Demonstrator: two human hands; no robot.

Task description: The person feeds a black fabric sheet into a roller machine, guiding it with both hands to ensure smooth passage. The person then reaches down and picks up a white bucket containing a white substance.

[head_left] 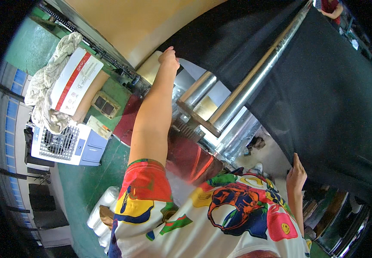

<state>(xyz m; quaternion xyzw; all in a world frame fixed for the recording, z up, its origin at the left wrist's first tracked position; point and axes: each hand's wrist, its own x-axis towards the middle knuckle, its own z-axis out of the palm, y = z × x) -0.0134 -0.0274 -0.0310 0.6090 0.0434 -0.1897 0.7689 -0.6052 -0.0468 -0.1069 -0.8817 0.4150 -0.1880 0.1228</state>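
Left hand (168, 58) pinching black fabric (323, 86) edge | right hand (296, 174) fingers flat against fabric

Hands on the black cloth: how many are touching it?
2. The left hand grips the black cloth at its upper edge beside the metal rollers; the right hand touches its lower edge. A distant person's hands are too small to judge.

The cloth (323, 94) filling the upper right of the frame is plain black. The rollers (254, 81) beneath it are silver (one tan). The shirt (220, 215) at the bottom is white with red, yellow, blue and green cartoon prints. The floor (87, 172) at left is green.
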